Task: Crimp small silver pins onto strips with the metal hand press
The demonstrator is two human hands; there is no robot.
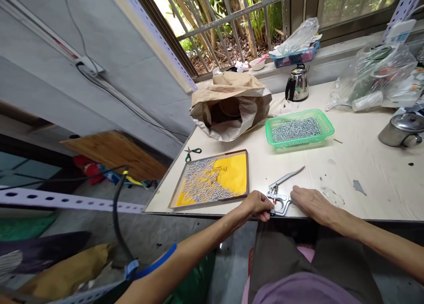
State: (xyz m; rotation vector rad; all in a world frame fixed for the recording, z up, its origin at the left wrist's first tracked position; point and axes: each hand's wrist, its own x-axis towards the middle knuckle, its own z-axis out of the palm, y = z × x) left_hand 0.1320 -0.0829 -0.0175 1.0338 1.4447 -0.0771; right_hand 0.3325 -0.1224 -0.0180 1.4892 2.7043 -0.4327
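Note:
At the table's front edge lies a pair of metal hand-press pliers (281,199), with a spring, a C-shaped jaw and one long handle angled up to the right. My left hand (257,205) is closed in a pinch at the jaw's left end; whatever small thing its fingertips hold is hidden. My right hand (311,202) rests on the table with curled fingers, gripping the right side of the pliers. Left of them, a shallow tray (247,173) with a yellow sheet (233,169) carries many small silvery metal pieces (203,182).
Green-handled scissors (190,153) lie behind the tray. Farther back are a brown paper bag (232,103), a green basket (298,142) of similar metal pieces and a kettle (299,83). A lidded metal mug (399,129) and plastic bags (374,76) stand at the right.

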